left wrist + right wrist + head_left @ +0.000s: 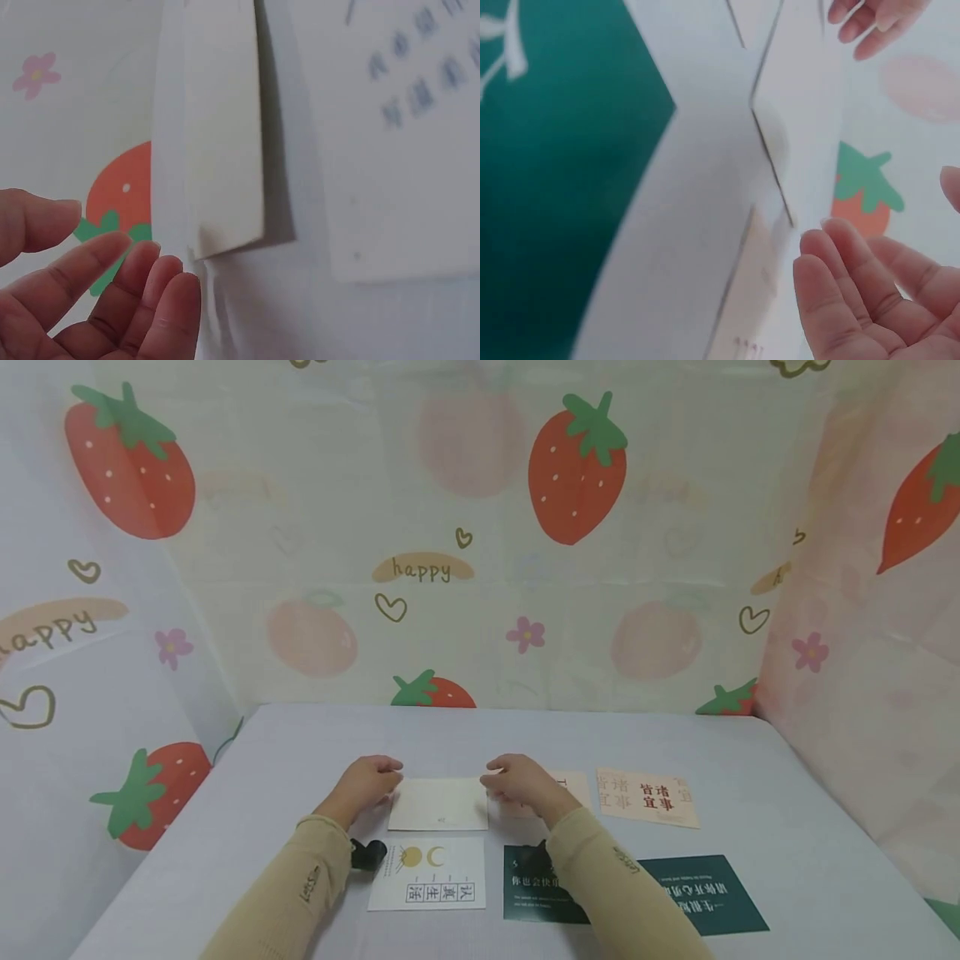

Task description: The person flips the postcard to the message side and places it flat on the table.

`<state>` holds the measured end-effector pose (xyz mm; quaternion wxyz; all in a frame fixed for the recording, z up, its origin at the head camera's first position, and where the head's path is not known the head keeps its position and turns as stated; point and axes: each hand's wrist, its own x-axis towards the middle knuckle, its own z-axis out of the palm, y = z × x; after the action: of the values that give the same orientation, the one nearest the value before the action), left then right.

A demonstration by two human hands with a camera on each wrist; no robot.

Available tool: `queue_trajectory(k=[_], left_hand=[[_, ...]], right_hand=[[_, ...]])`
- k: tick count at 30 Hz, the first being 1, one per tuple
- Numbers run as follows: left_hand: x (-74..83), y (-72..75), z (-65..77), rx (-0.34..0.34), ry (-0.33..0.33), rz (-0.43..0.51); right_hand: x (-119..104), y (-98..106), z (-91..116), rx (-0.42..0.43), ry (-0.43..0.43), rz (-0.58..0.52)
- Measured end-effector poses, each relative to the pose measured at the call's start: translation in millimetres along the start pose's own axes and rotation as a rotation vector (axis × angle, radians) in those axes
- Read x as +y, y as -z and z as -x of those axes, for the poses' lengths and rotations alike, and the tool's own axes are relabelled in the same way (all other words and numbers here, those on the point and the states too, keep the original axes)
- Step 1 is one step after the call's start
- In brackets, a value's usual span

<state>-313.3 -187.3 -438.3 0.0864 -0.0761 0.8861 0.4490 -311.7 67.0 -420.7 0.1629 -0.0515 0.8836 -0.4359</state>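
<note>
Six cards are laid out on a white-covered table (300, 743), and the cream card (438, 804) at the back left of the group is flanked by two bare hands. The left hand (365, 787) is held at its left end and the right hand (521, 783) at its right end; in both wrist views the fingers are seen loosely bent, spread wide from the thumb, and nothing is gripped by either. Whether the card's edges are touched by the fingertips cannot be told. A small, faint mark is borne near the cream card's front edge, and in the left wrist view a shadow is cast along one of its sides. Just in front of it a white card (450, 860) is placed, printed with a yellow sun, a crescent moon and boxed characters. A pink card (573, 785) is partly covered by the right hand, and to its right a second pink card (618, 807), lettered in red, is set. Nearer the front, two dark green cards (727, 885) are partly hidden by the right sleeve (622, 885). Strawberries and the word "happy" are printed on the backdrop (495, 585).
</note>
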Motion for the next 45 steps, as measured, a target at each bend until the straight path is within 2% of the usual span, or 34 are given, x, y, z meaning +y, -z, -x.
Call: queue_trajectory(k=[12, 19, 30, 45], left_hand=[[15.6, -12.0, 1.1, -0.01, -0.098, 0.093], [32.1, -23.9, 6.0, -0.045, -0.132, 0.094], [49.8, -46.0, 9.7, -0.098, -0.161, 0.12], [62.7, -70.8, 11.4, -0.16, -0.182, 0.14]], right_hand=[[8, 23, 7, 0.04, 0.016, 0.022], [17, 39, 11, 0.095, -0.031, 0.032], [33, 58, 16, 0.136, -0.055, -0.02], [43, 71, 26, 0.175, -0.09, -0.085]])
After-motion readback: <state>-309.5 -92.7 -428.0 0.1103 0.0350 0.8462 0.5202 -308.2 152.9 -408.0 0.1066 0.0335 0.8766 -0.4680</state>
